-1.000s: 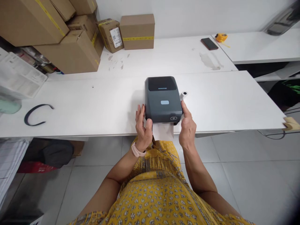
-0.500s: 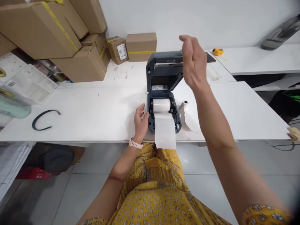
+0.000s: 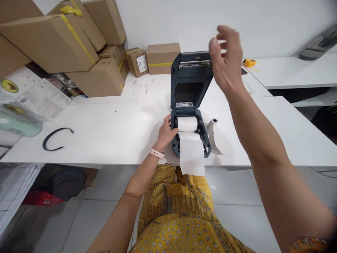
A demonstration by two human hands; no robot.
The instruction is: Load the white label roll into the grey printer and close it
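Observation:
A dark blue label printer (image 3: 175,149) stands on the white table with its lid (image 3: 191,79) raised. Inside lies a white paper roll (image 3: 187,124), and a paper strip (image 3: 192,154) from it hangs past the table's front edge. My left hand (image 3: 167,133) rests against the printer's left side, thumb over the rim, fingers apart. At the lid's upper right corner is my right hand (image 3: 228,58), its fingers spread and raised, the palm side near or touching the lid. To the printer's right lies a small roll (image 3: 214,121) with paper trailing from it.
Cardboard boxes (image 3: 97,79) are stacked at the back left. A black headband (image 3: 45,140) lies on the table (image 3: 126,140) at left. At the back right are a yellow tape measure (image 3: 249,63) and a dark bottle (image 3: 317,44).
The lid stands further open, tipped back more. My right hand has risen and its fingers have spread. My left hand has moved onto the printer's left rim. The whole view has shifted slightly.

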